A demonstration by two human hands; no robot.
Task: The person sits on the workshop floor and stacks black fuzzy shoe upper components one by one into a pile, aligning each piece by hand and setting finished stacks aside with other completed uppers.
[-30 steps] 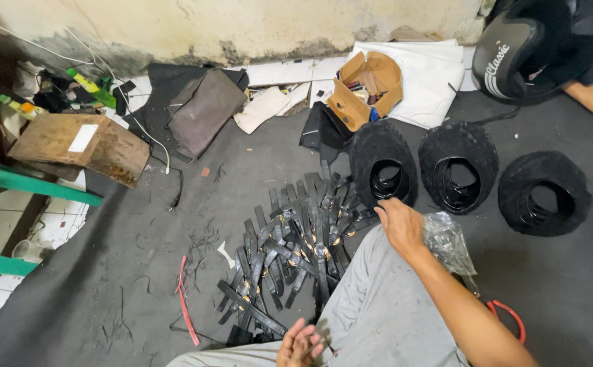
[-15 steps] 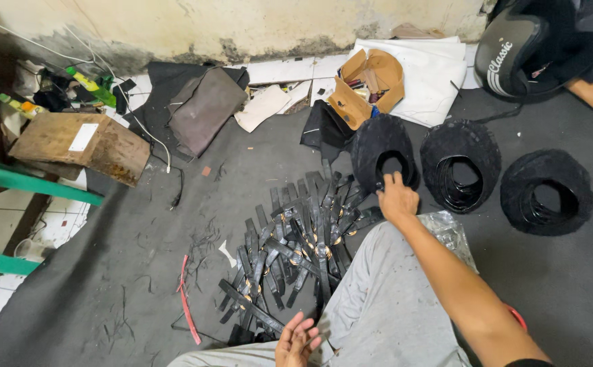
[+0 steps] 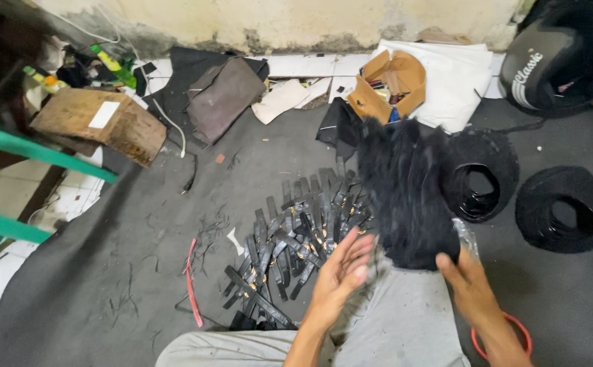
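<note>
two hands met over a grey mat (image 3: 93,285) that covered the floor up to a stained wall (image 3: 296,20). the right hand (image 3: 470,289) gripped a black coil (image 3: 405,190) at its lower edge, raised above the knee and blurred. the left hand (image 3: 340,272) was spread wide, just beside it. a pile of straps (image 3: 296,238) lay in front, two more rolls (image 3: 561,207) to the right, a cardboard box (image 3: 388,85) and a helmet (image 3: 548,64) by the wall.

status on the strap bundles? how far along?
Done: a fan of short black strap pieces lies on the floor. In hand: the right hand lifts a black strap bundle, blurred; the left hand is open beside it. Left: two coiled bundles sit untouched.
</note>
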